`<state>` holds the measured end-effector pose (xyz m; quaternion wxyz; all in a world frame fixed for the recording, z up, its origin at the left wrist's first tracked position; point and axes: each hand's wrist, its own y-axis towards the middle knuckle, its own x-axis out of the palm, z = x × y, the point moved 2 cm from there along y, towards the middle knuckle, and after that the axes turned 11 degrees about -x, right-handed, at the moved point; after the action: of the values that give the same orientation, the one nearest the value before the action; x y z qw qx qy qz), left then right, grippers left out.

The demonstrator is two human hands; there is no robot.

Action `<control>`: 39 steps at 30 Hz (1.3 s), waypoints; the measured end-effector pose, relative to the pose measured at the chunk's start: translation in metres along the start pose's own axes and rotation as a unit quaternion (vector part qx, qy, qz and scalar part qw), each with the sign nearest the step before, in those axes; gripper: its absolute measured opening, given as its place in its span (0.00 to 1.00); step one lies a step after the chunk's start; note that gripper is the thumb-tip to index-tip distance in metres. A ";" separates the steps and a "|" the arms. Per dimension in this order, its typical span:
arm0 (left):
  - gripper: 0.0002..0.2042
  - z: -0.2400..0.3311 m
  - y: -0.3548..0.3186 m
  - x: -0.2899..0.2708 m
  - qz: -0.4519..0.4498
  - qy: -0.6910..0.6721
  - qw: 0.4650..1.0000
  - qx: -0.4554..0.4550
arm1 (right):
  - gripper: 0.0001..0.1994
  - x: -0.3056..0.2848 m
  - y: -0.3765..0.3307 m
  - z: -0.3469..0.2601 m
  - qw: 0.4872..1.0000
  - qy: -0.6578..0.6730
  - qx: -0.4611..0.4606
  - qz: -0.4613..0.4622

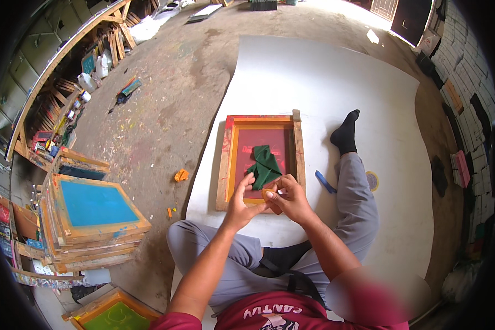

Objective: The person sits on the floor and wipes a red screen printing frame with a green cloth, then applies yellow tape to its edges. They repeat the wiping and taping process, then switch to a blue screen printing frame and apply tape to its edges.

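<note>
**A:** so what's in front of the person? looks like a print shop floor.

**B:** yep. They're sitting on a big white sheet (335, 77) spread over a stained concrete floor (165, 110). Right in front of them is a wooden screen frame (298, 144), rectangular, with rough bare wood on the outside, orange-painted inner edges and a dark red mesh in the middle. A crumpled green cloth (265, 165) lies on the mesh, soft and folded up on itself.

**A:** and the hands?

**B:** both are over the near edge of the frame. The right hand (292, 199) has its fingers closed on a small roll of orange-brown tape (269, 196), at least that's how it reads; it's tiny in the shot. The left hand (242, 204) is up against it from the other side, fingertips pinched at the same roll. So the tape sits squarely between both hands, just below the green cloth and above the frame's bottom rail.

**A:** anything else nearby?

**B:** a flat blue strip (325, 181) lies on the sheet beside the grey trouser leg, just right of the frame. To the left there's a stack of wooden frames (93, 242) with a bright blue mesh on top, and a small orange scrap (181, 175) on the concrete.
</note>
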<state>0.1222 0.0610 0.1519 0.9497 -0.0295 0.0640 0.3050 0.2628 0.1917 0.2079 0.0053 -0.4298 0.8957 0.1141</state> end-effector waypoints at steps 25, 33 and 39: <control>0.09 0.055 0.046 -0.013 -0.081 -0.007 0.983 -0.165 | 0.35 0.005 -0.030 0.065 0.983 -0.143 -0.079 0.087; 0.10 0.024 0.042 -0.027 0.006 -0.057 0.975 -0.217 | 0.24 -0.011 -0.010 0.046 0.953 -0.226 -0.201 0.033; 0.07 0.005 0.030 -0.038 0.051 -0.147 0.950 -0.271 | 0.26 -0.048 -0.020 0.055 0.930 -0.305 -0.204 -0.037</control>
<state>0.0750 0.0642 0.1621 0.8880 -0.2370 -0.1601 0.3601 0.3032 0.2281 0.1558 0.1944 -0.3990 0.7920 0.4192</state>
